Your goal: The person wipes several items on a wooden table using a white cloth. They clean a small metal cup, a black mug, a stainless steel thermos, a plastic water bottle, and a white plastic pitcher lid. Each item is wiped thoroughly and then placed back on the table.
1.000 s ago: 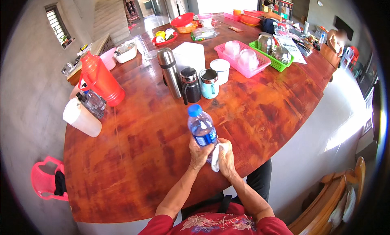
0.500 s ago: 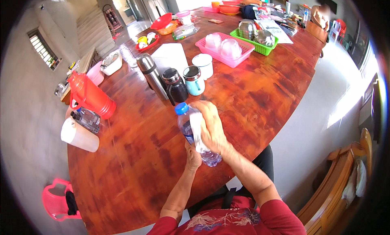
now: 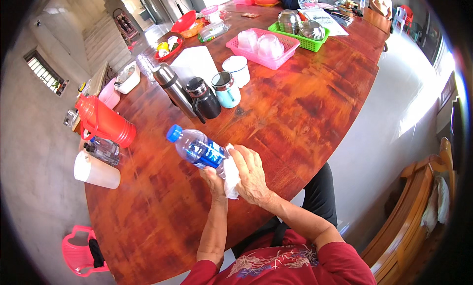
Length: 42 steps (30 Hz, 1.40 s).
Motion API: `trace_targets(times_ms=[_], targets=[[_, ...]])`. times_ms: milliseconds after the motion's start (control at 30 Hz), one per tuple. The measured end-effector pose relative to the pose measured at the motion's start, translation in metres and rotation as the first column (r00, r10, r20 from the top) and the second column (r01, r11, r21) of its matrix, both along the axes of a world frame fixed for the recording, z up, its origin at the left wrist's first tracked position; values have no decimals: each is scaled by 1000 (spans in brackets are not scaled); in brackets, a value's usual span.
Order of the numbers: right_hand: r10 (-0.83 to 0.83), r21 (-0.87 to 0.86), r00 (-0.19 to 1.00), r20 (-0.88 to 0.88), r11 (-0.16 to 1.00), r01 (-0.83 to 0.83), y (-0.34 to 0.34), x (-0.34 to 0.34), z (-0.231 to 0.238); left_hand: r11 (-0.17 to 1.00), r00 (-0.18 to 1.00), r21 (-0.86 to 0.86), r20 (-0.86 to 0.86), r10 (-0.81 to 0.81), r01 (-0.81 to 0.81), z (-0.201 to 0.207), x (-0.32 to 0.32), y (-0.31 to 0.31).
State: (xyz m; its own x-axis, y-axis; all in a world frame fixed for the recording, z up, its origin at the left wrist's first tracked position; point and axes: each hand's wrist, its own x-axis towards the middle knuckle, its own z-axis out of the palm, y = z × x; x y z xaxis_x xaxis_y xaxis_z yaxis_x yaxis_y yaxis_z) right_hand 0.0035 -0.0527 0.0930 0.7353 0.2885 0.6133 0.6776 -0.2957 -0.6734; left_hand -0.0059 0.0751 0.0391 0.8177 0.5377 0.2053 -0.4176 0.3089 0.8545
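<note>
Slanting cap to the upper left in the head view, a clear plastic bottle (image 3: pixel 199 148) is held over the wooden tabletop (image 3: pixel 305 112). It should be light, slick and easily dented, best gripped around its middle. The left hand (image 3: pixel 215 183) curls beneath, most fingers hidden; the right hand's (image 3: pixel 252 179) bent fingers press a white cloth (image 3: pixel 231 176) around its base.

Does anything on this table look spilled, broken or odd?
Nothing stands out: no spill or damage shows. The clear, blue-capped plastic bottle tilts, but the left hand supports it and the right hand holds a white cloth against it. The tall red flask probably leans only through lens distortion.
</note>
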Motion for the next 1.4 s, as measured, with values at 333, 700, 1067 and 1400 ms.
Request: trace_targets(times_ms=[333, 700, 1067, 1400], targets=[[832, 873, 278, -479, 421, 245, 2, -24, -9, 997, 983, 54, 179, 48, -59, 52, -5, -22], [733, 832, 398, -552, 514, 208, -8, -38, -23, 995, 990, -90, 133, 41, -29, 61, -4, -21], [173, 133, 958, -228, 980, -146, -23, 5, -5, 998, 989, -27, 139, -55, 60, 69, -10, -44], [58, -72, 998, -25, 996, -59, -20, -3, 30, 994, 996, 98, 78, 31, -39, 21, -12, -28]])
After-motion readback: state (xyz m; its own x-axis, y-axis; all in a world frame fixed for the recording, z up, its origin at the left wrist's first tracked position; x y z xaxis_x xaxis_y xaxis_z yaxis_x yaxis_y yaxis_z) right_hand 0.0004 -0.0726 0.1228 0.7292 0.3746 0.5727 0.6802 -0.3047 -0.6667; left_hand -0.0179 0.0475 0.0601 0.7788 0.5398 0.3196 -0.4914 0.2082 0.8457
